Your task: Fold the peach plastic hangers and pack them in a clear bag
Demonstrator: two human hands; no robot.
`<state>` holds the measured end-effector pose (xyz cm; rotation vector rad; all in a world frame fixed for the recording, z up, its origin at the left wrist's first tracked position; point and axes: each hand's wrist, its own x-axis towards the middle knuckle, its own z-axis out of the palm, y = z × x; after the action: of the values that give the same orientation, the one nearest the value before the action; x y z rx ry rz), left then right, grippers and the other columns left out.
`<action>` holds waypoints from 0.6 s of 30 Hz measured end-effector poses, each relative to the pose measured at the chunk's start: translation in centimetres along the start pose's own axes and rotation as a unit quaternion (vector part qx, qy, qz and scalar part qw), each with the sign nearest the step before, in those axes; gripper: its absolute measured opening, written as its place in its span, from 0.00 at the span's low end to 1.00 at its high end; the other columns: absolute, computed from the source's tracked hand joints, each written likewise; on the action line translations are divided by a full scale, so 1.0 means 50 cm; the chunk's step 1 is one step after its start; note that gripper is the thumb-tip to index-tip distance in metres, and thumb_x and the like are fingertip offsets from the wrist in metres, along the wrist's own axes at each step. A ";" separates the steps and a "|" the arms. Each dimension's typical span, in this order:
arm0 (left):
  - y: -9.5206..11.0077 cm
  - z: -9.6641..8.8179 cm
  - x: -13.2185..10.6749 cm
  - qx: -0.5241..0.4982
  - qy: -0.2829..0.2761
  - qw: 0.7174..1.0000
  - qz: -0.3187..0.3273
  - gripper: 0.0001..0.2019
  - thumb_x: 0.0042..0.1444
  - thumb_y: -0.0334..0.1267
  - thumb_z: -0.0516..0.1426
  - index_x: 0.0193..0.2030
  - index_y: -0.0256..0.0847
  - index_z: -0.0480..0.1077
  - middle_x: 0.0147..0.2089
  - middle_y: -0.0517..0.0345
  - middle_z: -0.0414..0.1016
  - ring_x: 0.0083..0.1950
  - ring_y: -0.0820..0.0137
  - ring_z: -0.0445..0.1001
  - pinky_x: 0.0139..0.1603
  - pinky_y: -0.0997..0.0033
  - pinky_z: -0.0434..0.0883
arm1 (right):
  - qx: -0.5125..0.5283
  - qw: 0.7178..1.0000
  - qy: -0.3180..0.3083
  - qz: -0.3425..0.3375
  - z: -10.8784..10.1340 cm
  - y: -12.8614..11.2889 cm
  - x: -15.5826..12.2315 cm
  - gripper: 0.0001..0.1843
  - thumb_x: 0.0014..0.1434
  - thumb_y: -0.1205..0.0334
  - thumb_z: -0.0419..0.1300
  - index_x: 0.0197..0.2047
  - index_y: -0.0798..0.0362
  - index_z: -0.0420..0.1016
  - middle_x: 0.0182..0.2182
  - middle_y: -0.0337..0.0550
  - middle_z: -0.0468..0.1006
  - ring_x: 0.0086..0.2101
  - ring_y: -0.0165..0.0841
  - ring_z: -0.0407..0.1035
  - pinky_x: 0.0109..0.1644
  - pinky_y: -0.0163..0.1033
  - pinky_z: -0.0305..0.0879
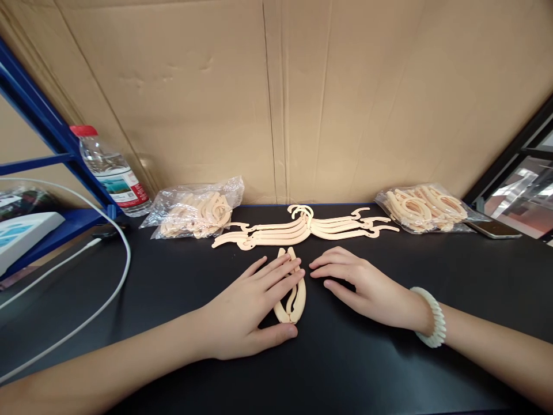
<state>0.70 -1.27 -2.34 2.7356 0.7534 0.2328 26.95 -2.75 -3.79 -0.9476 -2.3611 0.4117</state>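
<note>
Cream plastic piece [299,300] - two curved arms meeting at the near end, spread at the far end - lies flat on the black tabletop [367,374], centre front. We see the left hand [250,311] lying over its left arm: fingers [280,274] stretched out flat across it, not curled, thumb touching its near end. No real grip that we can see, just pressing on top.

Right hand [358,285] is just to the right of the piece, palm down on the tabletop. Its fingers [328,262] are loosely spread and hold nothing; the tips point at the piece, close to it but apart. White bead bracelet [434,323] on that wrist.

Just behind the piece is a row of assembled cream hangers [302,227], overlapped, hooks bunched at the middle. Behind-left of the piece is a clear bag of parts [194,210]; behind-right, a second clear bag [425,207], same cream parts. A phone [495,229] lies beside that second bag, further right.

Far left of the piece: a water bottle [112,173] with a red cap, leaning on a blue frame [52,132], and a white cable [121,259] looping over the tabletop. A cardboard wall [345,86] stands behind everything.
</note>
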 end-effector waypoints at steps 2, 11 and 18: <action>-0.001 0.001 -0.001 -0.004 0.004 1.000 -0.001 0.35 0.61 0.51 0.55 0.72 0.49 0.48 0.73 0.50 0.48 0.73 0.52 0.46 0.70 0.43 0.47 | 0.001 1.000 -0.002 0.001 -0.001 0.000 0.000 0.15 0.64 0.70 0.52 0.50 0.51 0.75 0.50 0.49 0.76 0.52 0.39 0.67 0.56 0.49 0.68; -0.001 0.002 -0.004 -0.026 0.041 0.999 0.002 0.35 0.61 0.50 0.56 0.71 0.48 0.48 0.73 0.51 0.51 0.73 0.54 0.48 0.71 0.46 0.47 | -0.009 1.000 -0.019 -0.010 -0.007 0.001 -0.001 0.16 0.65 0.70 0.52 0.52 0.50 0.75 0.51 0.48 0.75 0.52 0.40 0.66 0.57 0.50 0.67; -0.020 -0.006 0.006 -0.086 0.174 0.980 -0.036 0.20 0.65 0.41 0.49 0.63 0.45 0.62 0.64 0.51 0.67 0.64 0.60 0.66 0.64 0.58 0.64 | -0.038 0.998 -0.040 -0.024 -0.013 0.003 -0.004 0.17 0.65 0.69 0.52 0.54 0.50 0.73 0.52 0.49 0.74 0.53 0.41 0.65 0.57 0.50 0.67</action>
<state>0.39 -0.21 -2.34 2.5263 0.8713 0.7398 27.55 -2.71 -3.42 -0.9215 -2.4829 0.3504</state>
